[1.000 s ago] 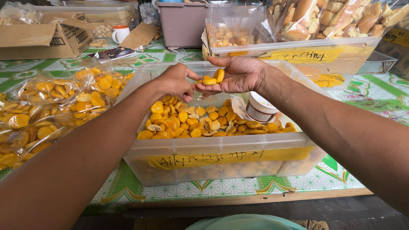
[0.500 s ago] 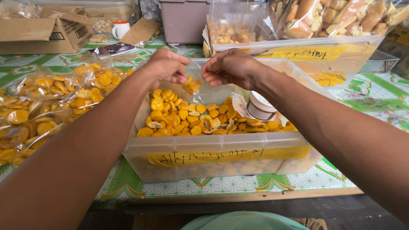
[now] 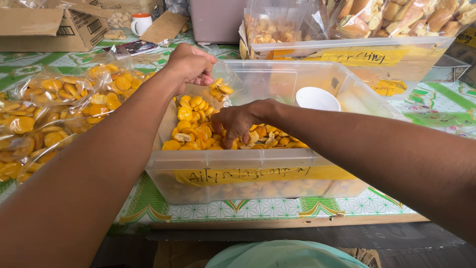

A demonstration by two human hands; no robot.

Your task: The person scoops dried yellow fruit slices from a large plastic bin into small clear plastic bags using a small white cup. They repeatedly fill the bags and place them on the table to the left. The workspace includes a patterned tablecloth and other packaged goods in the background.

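A clear plastic tub [image 3: 233, 166] sits in front of me, holding a heap of round yellow biscuits [image 3: 191, 126]. My left hand [image 3: 191, 64] is raised over the tub's far left corner and pinches the mouth of a thin clear bag [image 3: 220, 89] with a few biscuits in it. My right hand [image 3: 237, 124] is down in the tub, palm down, fingers curled into the biscuit heap. Whether it has biscuits inside the fingers is hidden. A white cup [image 3: 317, 99] lies in the tub to the right.
Filled clear bags of yellow biscuits [image 3: 54, 111] pile on the left. A cardboard box [image 3: 47, 25] and a white mug [image 3: 141, 22] stand at the back left. Behind the tub, another clear tub [image 3: 347, 54] carries bags of baked goods [image 3: 391, 17]. A green patterned cloth [image 3: 436, 106] covers the table.
My right hand held biscuits up beside my left hand, then dropped down into the tub's heap. My left hand stayed raised with the bag, which now holds biscuits.
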